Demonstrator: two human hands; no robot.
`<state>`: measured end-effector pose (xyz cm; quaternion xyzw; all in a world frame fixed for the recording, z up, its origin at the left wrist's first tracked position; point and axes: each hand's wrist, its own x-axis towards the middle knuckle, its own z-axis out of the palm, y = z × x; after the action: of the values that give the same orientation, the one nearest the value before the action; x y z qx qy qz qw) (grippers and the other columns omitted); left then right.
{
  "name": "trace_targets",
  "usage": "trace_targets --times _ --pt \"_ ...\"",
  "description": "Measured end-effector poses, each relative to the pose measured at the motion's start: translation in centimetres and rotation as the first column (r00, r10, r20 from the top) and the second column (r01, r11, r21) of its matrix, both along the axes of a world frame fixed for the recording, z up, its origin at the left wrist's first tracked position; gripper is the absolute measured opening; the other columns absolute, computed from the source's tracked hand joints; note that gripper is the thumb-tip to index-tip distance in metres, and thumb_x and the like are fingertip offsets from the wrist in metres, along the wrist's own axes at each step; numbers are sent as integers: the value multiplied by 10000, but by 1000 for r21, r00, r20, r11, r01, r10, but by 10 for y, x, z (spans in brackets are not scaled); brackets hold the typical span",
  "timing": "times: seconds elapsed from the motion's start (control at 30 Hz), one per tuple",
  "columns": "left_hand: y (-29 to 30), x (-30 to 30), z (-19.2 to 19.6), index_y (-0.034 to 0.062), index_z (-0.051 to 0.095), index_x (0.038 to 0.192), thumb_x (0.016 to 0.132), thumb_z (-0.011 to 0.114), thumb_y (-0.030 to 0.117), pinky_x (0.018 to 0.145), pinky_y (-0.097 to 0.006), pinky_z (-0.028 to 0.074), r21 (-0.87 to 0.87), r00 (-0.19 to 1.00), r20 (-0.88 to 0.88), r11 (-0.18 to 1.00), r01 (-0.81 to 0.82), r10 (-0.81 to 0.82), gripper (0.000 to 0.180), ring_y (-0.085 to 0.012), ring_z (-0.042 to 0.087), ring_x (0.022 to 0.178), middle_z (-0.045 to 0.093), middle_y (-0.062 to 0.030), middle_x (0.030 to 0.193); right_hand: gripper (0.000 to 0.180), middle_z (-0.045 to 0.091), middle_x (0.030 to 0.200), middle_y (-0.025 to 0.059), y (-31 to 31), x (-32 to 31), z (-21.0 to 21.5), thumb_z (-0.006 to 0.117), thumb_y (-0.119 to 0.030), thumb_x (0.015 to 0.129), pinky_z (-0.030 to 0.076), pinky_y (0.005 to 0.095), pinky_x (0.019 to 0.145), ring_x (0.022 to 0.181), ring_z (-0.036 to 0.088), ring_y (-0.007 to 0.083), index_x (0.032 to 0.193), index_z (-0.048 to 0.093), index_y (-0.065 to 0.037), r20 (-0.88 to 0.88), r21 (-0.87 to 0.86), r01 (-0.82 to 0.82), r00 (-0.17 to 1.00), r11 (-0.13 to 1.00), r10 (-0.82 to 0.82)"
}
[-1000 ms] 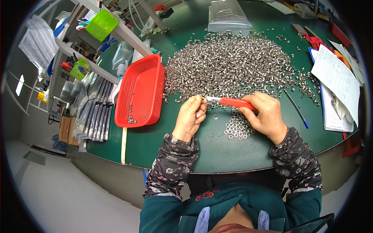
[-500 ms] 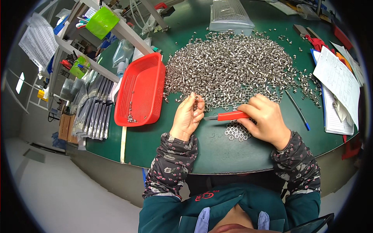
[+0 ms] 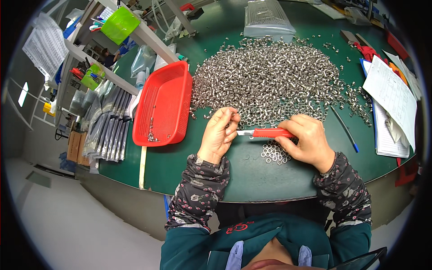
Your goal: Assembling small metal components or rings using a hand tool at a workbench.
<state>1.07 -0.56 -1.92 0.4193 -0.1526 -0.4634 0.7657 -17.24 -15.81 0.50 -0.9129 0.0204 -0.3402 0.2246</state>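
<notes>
My left hand (image 3: 218,134) is closed, its thumb and fingertips pinching a small metal ring (image 3: 234,114), mostly covered by the fingers. Closed round the red handle of a utility knife (image 3: 272,132), my right hand (image 3: 308,138) keeps it level over the table. The knife's bare blade points left, its tip close to the left fingers; whether it touches them or the ring I cannot tell. Below the knife lies a small group of loose metal rings (image 3: 275,154). Just beyond both hands spreads a large heap of small shiny metal rings (image 3: 265,76).
A red mesh basket (image 3: 185,94) with a few metal pieces stands to the left. Bagged dark parts (image 3: 110,130) are stacked beyond it. A pen (image 3: 345,129) and papers on a clipboard (image 3: 390,96) lie right. At the back sits a clear plastic bag (image 3: 268,18).
My left thumb and fingers have shifted over the ring, hiding more of it. The knife has moved slightly right and up, and its blade now shows a brighter face.
</notes>
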Motion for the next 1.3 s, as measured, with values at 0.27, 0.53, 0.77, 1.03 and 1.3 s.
trace_targets --times 0.27,0.53,0.77,1.03,1.3 --pt "-1 1 -1 38 533 1021 911 461 168 366 -133 256 -15 999 51 1000 14 -13 185 -26 355 511 530 -42 820 183 507 612 52 1 0 0 692 -201 657 426 339 493 567 527 215 744 604 -66 -7 -18 3 1000 1000 -3" --pt "-1 1 -2 29 524 1061 911 460 168 375 -134 264 -4 998 58 1000 31 -31 214 -28 356 515 524 -35 814 190 506 631 53 1 0 -1 688 -207 665 430 338 507 589 531 221 763 603 -68 -17 -33 -14 1000 999 13" --pt "-1 -2 -1 41 519 1036 913 454 172 375 -140 269 -34 999 53 999 5 -4 191 -38 362 522 515 -34 802 194 493 591 70 2 1 -2 701 -157 636 400 340 484 534 505 236 752 596 -42 41 -14 -33 999 999 33" --pt "-1 -2 1 47 516 1022 912 461 172 387 -145 280 -12 998 57 1000 -1 2 176 -42 369 533 512 -41 801 180 508 610 57 1 0 -1 684 -196 667 428 347 504 568 533 230 759 606 -62 -8 10 -5 1000 1000 5" --pt "-3 -3 0 42 524 1012 903 479 156 386 -144 284 -11 996 90 1000 29 -28 164 -39 375 527 514 -37 777 193 570 644 117 0 1 -2 652 -211 721 426 342 513 571 562 259 771 628 -27 -93 345 134 990 929 -108"
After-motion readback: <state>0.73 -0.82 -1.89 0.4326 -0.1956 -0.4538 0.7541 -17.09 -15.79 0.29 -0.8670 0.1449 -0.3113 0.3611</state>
